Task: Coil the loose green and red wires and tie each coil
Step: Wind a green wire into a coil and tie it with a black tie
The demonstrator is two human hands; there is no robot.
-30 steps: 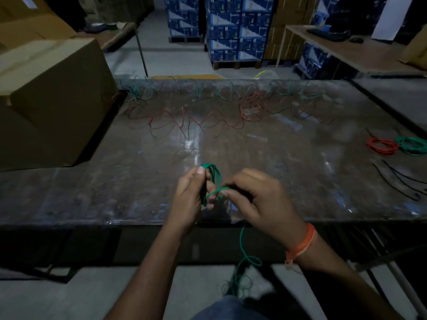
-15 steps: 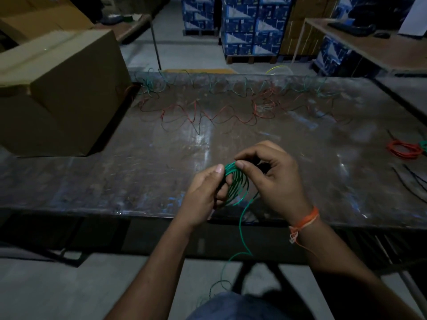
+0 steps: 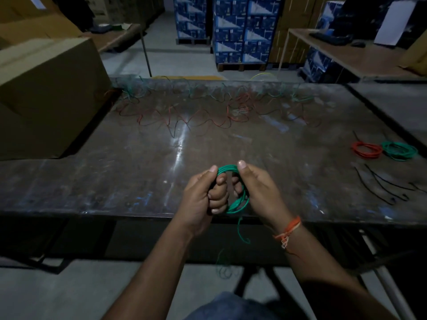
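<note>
Head | green wire coil (image 3: 238,202) | several round loops, loose tail hanging

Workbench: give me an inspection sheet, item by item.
Surface: dark, scuffed workbench, glare streak mid-table.
Job's things: green coil held over the near edge, tail hanging below; loose wires, red and green, strewn along the far side; finished red coil and finished green coil side by side at right.
Clutter: black ties near the finished coils; cardboard box at left.
Hands: left hand and right hand both grip the green coil.
Cables: nothing seen beyond the wires.
Surroundings: stacked blue cartons, side table.
</note>
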